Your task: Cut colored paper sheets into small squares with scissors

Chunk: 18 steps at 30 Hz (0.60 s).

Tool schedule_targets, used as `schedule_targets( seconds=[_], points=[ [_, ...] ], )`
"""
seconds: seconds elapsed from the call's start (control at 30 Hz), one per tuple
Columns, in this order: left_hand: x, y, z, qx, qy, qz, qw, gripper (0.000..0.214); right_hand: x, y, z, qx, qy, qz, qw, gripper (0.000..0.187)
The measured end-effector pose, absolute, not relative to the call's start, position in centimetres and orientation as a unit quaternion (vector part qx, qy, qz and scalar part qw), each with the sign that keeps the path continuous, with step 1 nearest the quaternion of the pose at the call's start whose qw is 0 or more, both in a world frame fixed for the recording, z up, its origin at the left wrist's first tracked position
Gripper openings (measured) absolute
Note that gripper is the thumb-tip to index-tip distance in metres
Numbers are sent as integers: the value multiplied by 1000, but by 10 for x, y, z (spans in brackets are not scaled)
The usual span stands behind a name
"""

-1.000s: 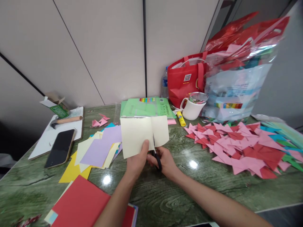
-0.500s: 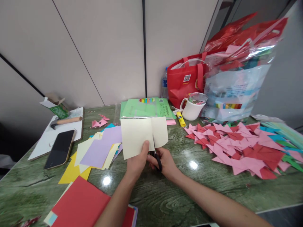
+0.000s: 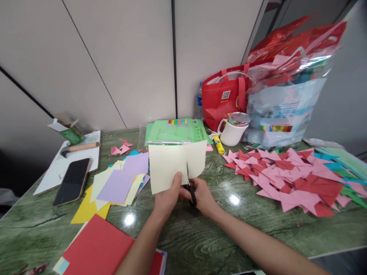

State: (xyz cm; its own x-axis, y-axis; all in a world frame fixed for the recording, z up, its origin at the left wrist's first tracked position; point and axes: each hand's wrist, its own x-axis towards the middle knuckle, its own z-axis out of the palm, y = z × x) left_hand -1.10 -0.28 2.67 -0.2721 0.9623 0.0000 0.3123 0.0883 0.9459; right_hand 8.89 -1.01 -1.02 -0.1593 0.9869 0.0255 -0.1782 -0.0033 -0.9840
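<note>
While our left hand pinches one sheet, thumb on the near face and fingers hidden behind, our right hand is closed around the handles of one pair of scissors. The sheet is cream and is held up over the middle of the desk, between the far and near edges. The blades enter its lower edge; we cannot tell how far they are open.

Toward the left edge we count one board, one hammer lying on it, and one phone overlapping it. Near the far edge we count one bottle, one mug and one glue stick. Toward the right end, folded papers overlap too heavily to count.
</note>
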Motion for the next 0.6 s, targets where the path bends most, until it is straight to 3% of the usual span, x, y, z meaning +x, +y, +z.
schedule_targets(
  seconds=[0.6],
  points=[
    [-13, -3, 25, 480, 637, 479, 367, 30, 89, -9, -12, -422, -493, 571, 503, 33]
  ],
)
